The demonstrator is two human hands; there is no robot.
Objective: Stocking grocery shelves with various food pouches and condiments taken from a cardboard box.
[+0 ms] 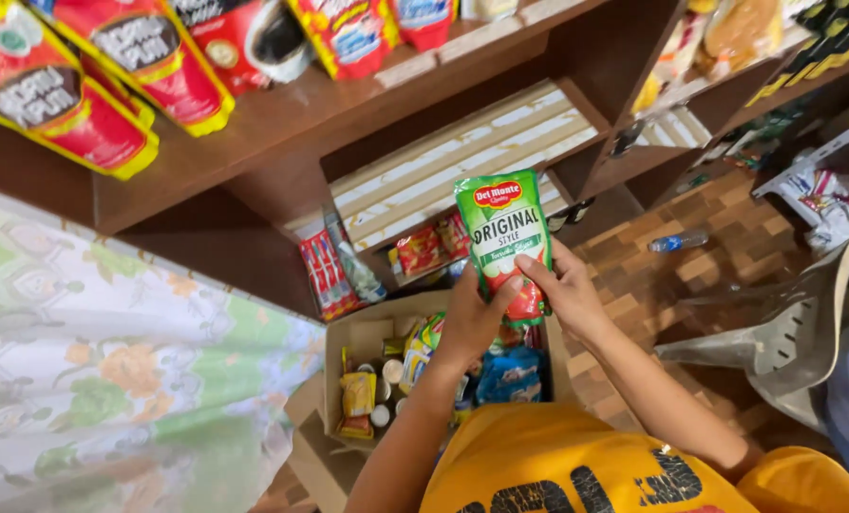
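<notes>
A green and red stand-up pouch (501,233) is held upright in front of the wooden shelves. My left hand (470,318) grips its lower left edge, and my right hand (565,288) grips its lower right edge. Directly below the hands sits an open cardboard box (349,347) holding several small packets, cans and a blue packet (510,372).
Brown wooden shelves (282,119) carry red and yellow packets at the top. Red sachets (326,274) stand on a low shelf behind the box. A floral cloth (111,370) covers the left. A plastic bottle (678,241) lies on the parquet floor; a grey plastic chair (790,337) stands right.
</notes>
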